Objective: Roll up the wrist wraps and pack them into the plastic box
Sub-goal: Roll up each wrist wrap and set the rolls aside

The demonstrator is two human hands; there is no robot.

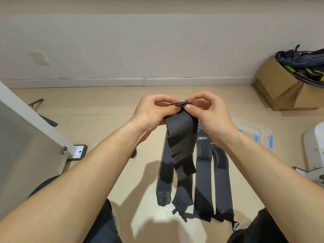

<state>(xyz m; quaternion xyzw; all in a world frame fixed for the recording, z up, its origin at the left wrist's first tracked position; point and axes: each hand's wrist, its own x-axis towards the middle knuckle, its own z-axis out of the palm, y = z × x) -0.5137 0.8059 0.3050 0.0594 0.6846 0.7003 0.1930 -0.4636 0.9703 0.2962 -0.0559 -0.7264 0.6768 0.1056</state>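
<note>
A black wrist wrap (181,137) hangs in the air at the centre of the head view, its loose end dangling toward the floor. My left hand (154,113) grips its upper left edge. My right hand (208,111) pinches the small thumb loop at its top with thumb and forefinger. Several dark wrist wraps (203,181) lie flat side by side on the floor below. The clear plastic box (254,130) with blue latches sits on the floor to the right, partly hidden by my right wrist.
A cardboard box (280,88) full of dark gear stands at the back right by the wall. A grey panel on a metal foot (77,151) rises at the left. A white object (315,146) sits at the right edge. My knees frame the bottom.
</note>
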